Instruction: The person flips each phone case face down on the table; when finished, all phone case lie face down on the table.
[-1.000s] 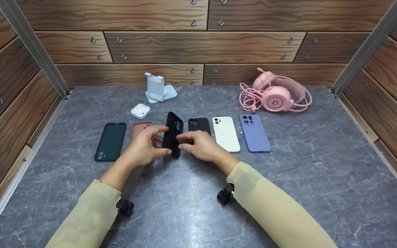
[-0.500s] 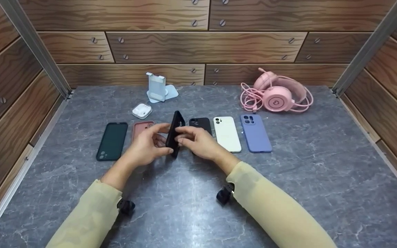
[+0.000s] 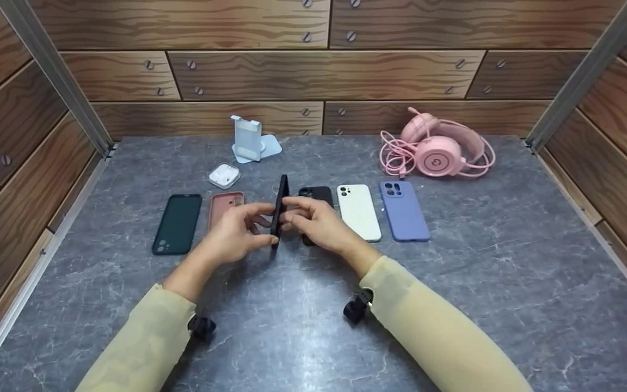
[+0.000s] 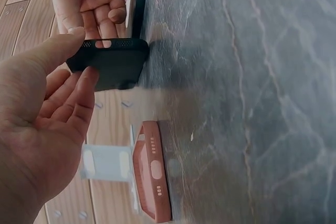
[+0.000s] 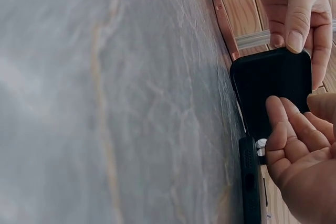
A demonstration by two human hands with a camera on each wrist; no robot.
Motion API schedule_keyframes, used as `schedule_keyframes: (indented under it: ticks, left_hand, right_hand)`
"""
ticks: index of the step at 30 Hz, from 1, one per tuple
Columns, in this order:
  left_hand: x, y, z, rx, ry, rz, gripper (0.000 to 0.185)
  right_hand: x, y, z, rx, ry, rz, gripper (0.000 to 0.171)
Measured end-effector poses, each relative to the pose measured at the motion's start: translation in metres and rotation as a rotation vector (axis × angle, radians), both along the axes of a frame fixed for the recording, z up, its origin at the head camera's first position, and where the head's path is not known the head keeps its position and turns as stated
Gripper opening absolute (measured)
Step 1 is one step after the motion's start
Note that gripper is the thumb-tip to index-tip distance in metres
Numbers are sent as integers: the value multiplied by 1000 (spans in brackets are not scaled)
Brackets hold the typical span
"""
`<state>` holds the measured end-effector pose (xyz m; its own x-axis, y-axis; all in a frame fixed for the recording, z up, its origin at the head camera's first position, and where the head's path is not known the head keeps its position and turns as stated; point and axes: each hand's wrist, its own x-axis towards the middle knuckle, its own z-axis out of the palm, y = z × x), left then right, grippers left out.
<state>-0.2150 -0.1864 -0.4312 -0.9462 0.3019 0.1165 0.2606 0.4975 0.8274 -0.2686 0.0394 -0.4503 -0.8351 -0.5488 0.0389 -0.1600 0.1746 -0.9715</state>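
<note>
A black phone case (image 3: 280,209) stands on its long edge in the middle of the table, nearly edge-on in the head view. My left hand (image 3: 234,234) grips it from the left, thumb on its near end and fingers against its left face. From the other side my right hand (image 3: 319,224) holds it, fingertips on the hollow inner face (image 5: 260,74) and thumb by its upper edge. The port cutout (image 4: 103,44) shows in the left wrist view. Left of it lies a pink phone case (image 4: 152,177); a second black case (image 3: 318,191), partly covered by my right hand, lies right.
A dark green case (image 3: 177,224) lies at the row's left end, with a white case (image 3: 358,212) and a purple-blue case (image 3: 405,211) at the right. Behind are boxed white earphones (image 3: 224,176), a pale blue phone stand (image 3: 247,140) and pink headphones (image 3: 437,156) with coiled cable.
The black case has turned from showing its back to nearly edge-on and shifted slightly right. My left hand has moved slightly right with it, and my right fingers have come round to its right face.
</note>
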Motion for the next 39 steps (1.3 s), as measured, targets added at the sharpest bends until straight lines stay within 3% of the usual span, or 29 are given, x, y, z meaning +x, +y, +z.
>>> schedule_keyframes:
  ticks: [6,16,26,33,39]
  left_hand:
    - [0,3,0,-23,-15,-16,59]
    - [-1,5,-7,-47,2,-42,63]
    - [-4,7,-18,-189,34,11,80]
    - [-8,9,-21,-241,23,36,95]
    - [-10,13,-24,-265,58,50,96]
  right_hand:
    - [-1,2,1,47,18,-20,46]
    - [-2,3,0,4,-19,-44,50]
    - [-3,3,-1,-13,-15,-57,50]
    - [-1,3,0,-24,-22,-66,54]
    - [-2,4,0,-37,-10,-69,53]
